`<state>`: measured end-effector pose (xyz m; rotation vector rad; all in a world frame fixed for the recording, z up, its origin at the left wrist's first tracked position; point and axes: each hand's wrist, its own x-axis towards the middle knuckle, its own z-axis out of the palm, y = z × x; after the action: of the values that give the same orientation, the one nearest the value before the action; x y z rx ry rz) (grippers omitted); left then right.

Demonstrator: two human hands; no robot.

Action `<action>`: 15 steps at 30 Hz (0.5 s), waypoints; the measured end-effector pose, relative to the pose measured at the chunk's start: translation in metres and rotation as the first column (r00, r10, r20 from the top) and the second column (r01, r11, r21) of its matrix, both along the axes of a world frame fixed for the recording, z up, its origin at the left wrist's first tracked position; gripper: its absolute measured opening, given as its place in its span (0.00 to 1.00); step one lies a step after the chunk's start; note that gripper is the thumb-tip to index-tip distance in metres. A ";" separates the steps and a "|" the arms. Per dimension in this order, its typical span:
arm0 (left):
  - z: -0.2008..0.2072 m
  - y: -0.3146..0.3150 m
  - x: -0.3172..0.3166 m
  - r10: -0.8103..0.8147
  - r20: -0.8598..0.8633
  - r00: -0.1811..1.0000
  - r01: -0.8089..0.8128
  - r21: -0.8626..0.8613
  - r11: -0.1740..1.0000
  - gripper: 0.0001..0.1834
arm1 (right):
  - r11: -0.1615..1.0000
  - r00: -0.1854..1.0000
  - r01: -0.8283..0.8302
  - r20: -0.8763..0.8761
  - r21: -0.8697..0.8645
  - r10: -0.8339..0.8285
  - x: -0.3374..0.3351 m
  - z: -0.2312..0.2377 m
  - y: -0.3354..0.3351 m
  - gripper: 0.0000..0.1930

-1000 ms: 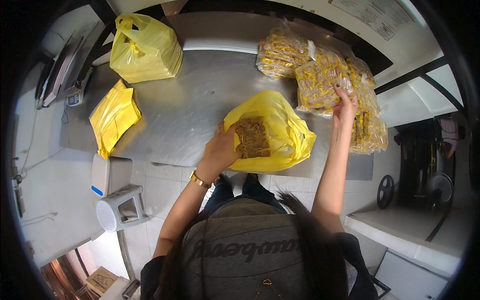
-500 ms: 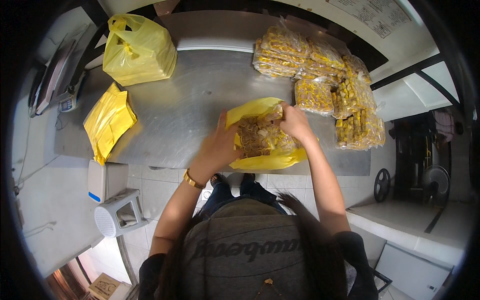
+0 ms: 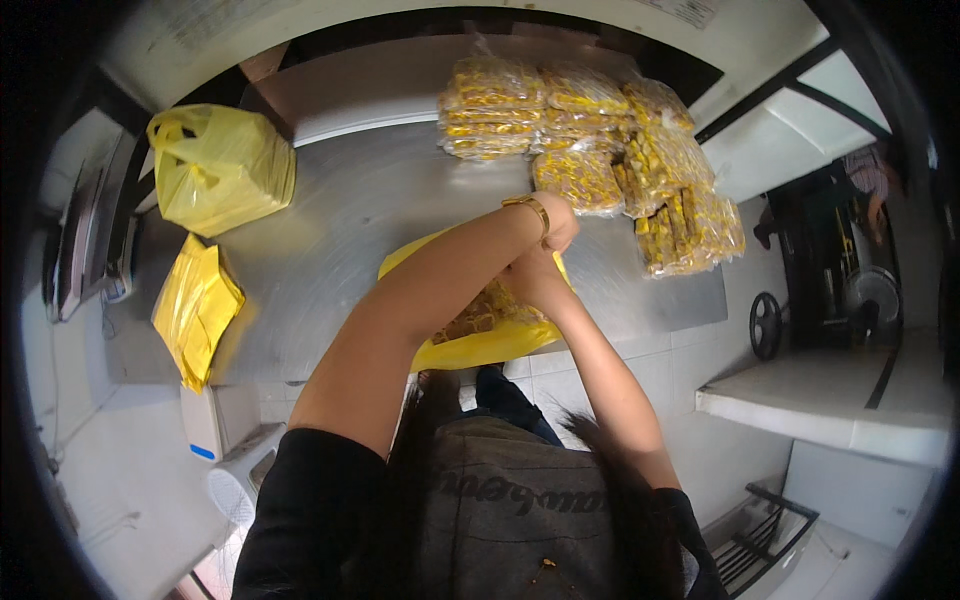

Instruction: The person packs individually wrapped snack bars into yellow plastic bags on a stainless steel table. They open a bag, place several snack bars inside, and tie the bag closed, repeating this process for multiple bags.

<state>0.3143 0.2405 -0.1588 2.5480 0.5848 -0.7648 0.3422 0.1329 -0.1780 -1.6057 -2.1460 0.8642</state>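
Observation:
A yellow plastic bag (image 3: 490, 347) lies with its mouth spread at the near edge of the metal table. Brown-and-yellow clear-wrapped packets (image 3: 470, 318) show inside it. My left arm reaches across the bag, over my right hand. My left hand (image 3: 562, 222), gold bracelet at its wrist, is curled near the bag's far right side; what it holds, if anything, is hidden. Just below it, my right hand (image 3: 535, 277) is over the bag's right part, its fingers covered by my left arm. The nearest loose packet (image 3: 578, 183) lies flat just beyond my left hand.
Stacks of similar packets (image 3: 495, 105) fill the table's far right. A full, tied yellow bag (image 3: 225, 170) stands far left, with folded yellow bags (image 3: 197, 310) nearer, overhanging the front edge. A white bin (image 3: 218, 420) and grey stool (image 3: 238, 480) stand at lower left.
My left hand has moved from the bag's left rim across to its far right, over my right hand. My right hand has drawn nearer and lower. The view has shifted.

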 end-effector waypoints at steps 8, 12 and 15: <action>0.055 -0.013 0.011 -0.103 0.478 0.872 -0.068 0.327 0.943 0.13 | 0.954 0.941 0.162 -0.253 -0.252 -0.227 0.032 -0.106 0.052 0.23; 0.046 -0.020 -0.021 -0.038 0.662 0.748 -0.242 0.326 0.914 0.12 | 0.948 0.946 0.317 -0.061 -0.008 -0.317 0.031 -0.127 0.033 0.19; 0.055 -0.052 -0.059 0.099 0.742 0.663 -0.393 0.233 0.890 0.16 | 0.943 0.924 0.331 0.192 0.026 -0.330 0.026 -0.090 0.012 0.18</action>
<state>0.2557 0.1887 -0.1039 2.7110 0.8298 0.5149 0.3683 0.1449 -0.2683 -2.0536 -1.9051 0.6300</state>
